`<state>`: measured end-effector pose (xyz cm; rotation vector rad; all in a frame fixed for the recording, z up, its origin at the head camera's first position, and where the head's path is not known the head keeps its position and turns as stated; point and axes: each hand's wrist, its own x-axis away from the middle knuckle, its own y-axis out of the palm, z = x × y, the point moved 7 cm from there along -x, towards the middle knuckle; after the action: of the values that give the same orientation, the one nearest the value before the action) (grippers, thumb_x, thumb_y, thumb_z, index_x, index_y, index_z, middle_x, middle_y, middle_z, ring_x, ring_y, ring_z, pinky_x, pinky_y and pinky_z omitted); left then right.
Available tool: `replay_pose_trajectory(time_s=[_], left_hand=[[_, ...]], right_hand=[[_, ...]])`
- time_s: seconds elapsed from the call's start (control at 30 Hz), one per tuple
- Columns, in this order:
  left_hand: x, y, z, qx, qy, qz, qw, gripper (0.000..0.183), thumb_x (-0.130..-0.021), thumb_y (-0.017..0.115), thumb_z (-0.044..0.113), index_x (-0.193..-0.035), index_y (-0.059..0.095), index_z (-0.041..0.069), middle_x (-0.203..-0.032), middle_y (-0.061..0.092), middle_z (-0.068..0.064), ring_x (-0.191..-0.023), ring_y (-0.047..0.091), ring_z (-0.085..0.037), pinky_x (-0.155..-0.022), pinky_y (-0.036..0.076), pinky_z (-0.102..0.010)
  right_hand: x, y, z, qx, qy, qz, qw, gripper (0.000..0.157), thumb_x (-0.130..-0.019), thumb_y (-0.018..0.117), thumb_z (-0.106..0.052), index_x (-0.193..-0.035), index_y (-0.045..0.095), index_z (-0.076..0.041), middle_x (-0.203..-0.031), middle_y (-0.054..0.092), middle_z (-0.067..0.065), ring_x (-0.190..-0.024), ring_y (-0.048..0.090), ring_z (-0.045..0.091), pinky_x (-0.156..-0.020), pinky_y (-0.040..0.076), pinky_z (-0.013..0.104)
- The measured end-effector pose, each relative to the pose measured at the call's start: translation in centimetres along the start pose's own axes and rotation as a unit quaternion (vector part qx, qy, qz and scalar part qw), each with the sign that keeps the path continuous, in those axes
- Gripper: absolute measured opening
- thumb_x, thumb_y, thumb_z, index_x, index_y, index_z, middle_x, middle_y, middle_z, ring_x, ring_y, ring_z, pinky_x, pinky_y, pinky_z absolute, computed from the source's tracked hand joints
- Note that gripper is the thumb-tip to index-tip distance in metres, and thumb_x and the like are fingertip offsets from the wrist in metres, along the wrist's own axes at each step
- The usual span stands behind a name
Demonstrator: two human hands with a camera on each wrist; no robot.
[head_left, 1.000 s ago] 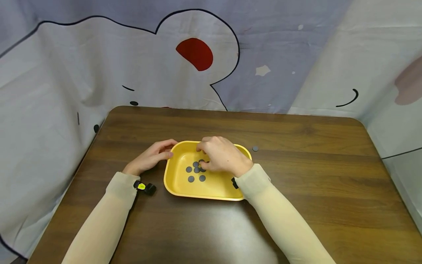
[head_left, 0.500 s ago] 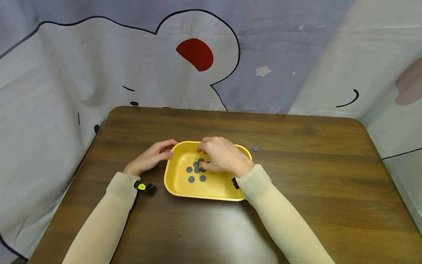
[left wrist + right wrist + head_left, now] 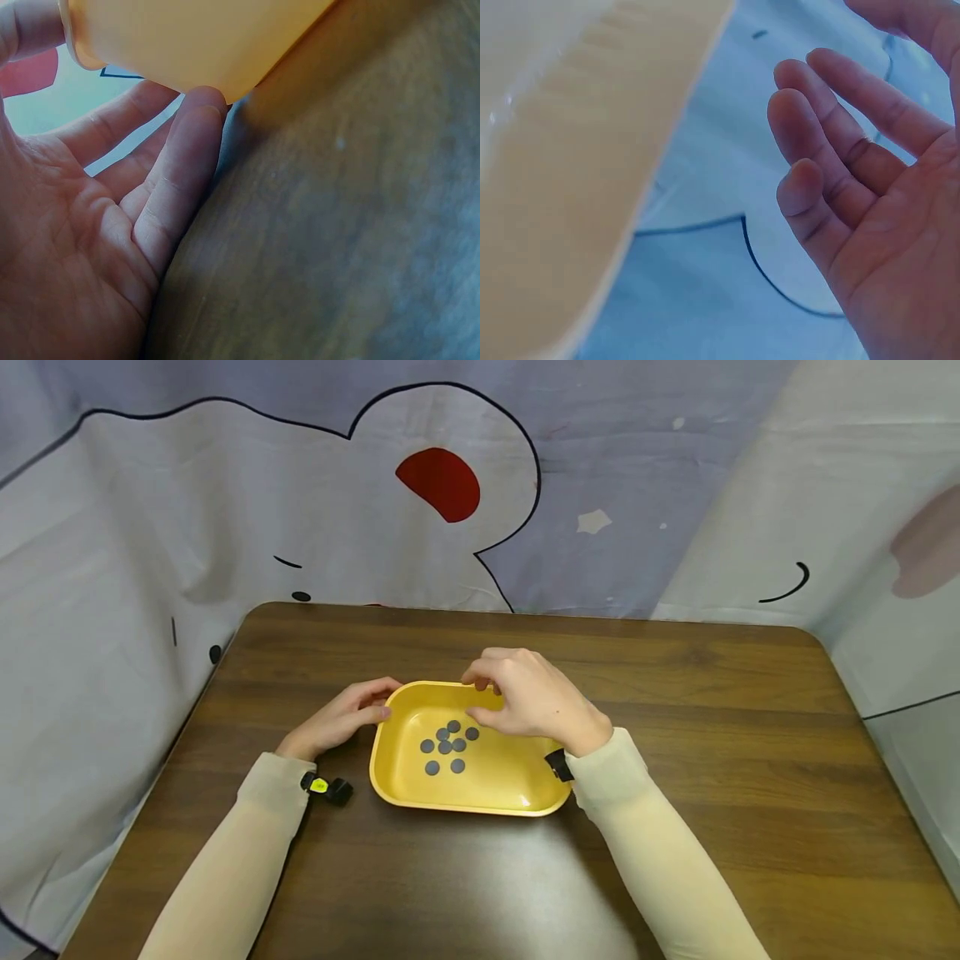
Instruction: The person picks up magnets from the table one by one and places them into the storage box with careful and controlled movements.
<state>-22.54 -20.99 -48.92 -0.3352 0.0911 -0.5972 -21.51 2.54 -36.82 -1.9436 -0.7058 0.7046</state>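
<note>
A yellow plastic tray [image 3: 480,793] lies on the table with several small round grey discs [image 3: 445,747] grouped on the left half of its floor. My left hand [image 3: 341,718] holds the tray's far left corner, thumb at the left rim and the other fingers along the outside. In the left wrist view, fingers [image 3: 196,142] reach the tray's lower outer edge. Above the far right part of the tray, my right hand [image 3: 536,697] hovers with loosely bent fingers. Its palm and fingers [image 3: 799,127] are bare in the right wrist view, apart from the tray wall.
The brown wooden table [image 3: 735,777] extends around the tray on all sides. Behind it hangs a printed curtain [image 3: 615,468]. A black wrist camera [image 3: 340,791] sits beside the left wrist, left of the tray.
My right hand has lifted off the discs and moved right and away, uncovering more of them. The lone disc right of the tray is now hidden behind it. The left hand stays put.
</note>
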Motion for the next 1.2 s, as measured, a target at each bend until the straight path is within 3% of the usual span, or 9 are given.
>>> replay_pose_trajectory(time_s=[0.3,0.5,0.63,0.83,1.2], left_hand=[[0.0,0.1,-0.1,-0.004,-0.008,0.003,1.0000,0.035,-0.105,0.055,0.016,-0.136,0.057,0.001,-0.127,0.065,-0.020,-0.105,0.066,-0.019,-0.095,0.055,-0.022],[-0.1,0.1,-0.1,-0.001,-0.008,0.003,1.0000,0.035,-0.105,0.055,0.016,-0.136,0.057,0.001,-0.127,0.065,-0.020,-0.106,0.066,-0.020,-0.096,0.055,-0.022],[-0.1,0.2,-0.1,0.000,-0.010,0.002,0.9999,0.036,-0.105,0.055,0.016,-0.137,0.057,0.001,-0.128,0.065,-0.021,-0.107,0.065,-0.021,-0.097,0.054,-0.022],[0.0,0.2,0.0,-0.004,-0.014,0.004,0.9999,0.036,-0.105,0.056,0.017,-0.137,0.057,0.001,-0.129,0.065,-0.020,-0.107,0.066,-0.020,-0.097,0.054,-0.021],[-0.1,0.3,0.0,-0.003,-0.018,0.006,0.9998,0.036,-0.104,0.056,0.017,-0.136,0.057,0.001,-0.129,0.065,-0.020,-0.107,0.066,-0.020,-0.097,0.054,-0.021]], right_hand=[[2.4,-3.4,2.4,-0.020,0.016,0.060,0.998,0.027,-0.086,0.082,-0.026,-0.109,0.076,-0.014,-0.101,0.073,-0.002,-0.081,0.066,0.016,-0.075,0.054,0.029],[4.6,-4.6,4.8,-0.012,0.034,0.083,0.996,0.021,-0.089,0.079,-0.024,-0.107,0.076,-0.015,-0.099,0.073,-0.003,-0.079,0.063,0.013,-0.074,0.054,0.031],[6.0,-4.7,6.7,-0.004,0.069,0.089,0.994,0.018,-0.089,0.078,-0.023,-0.105,0.076,-0.015,-0.095,0.073,-0.002,-0.078,0.064,0.012,-0.074,0.053,0.032],[7.2,-4.0,9.6,0.015,0.118,0.075,0.990,0.017,-0.089,0.075,-0.021,-0.104,0.076,-0.012,-0.093,0.072,-0.002,-0.081,0.066,0.017,-0.076,0.053,0.034],[7.7,-1.1,13.5,0.056,0.169,-0.017,0.984,0.026,-0.090,0.075,-0.021,-0.112,0.074,-0.007,-0.101,0.071,0.007,-0.091,0.065,0.025,-0.085,0.054,0.043]])
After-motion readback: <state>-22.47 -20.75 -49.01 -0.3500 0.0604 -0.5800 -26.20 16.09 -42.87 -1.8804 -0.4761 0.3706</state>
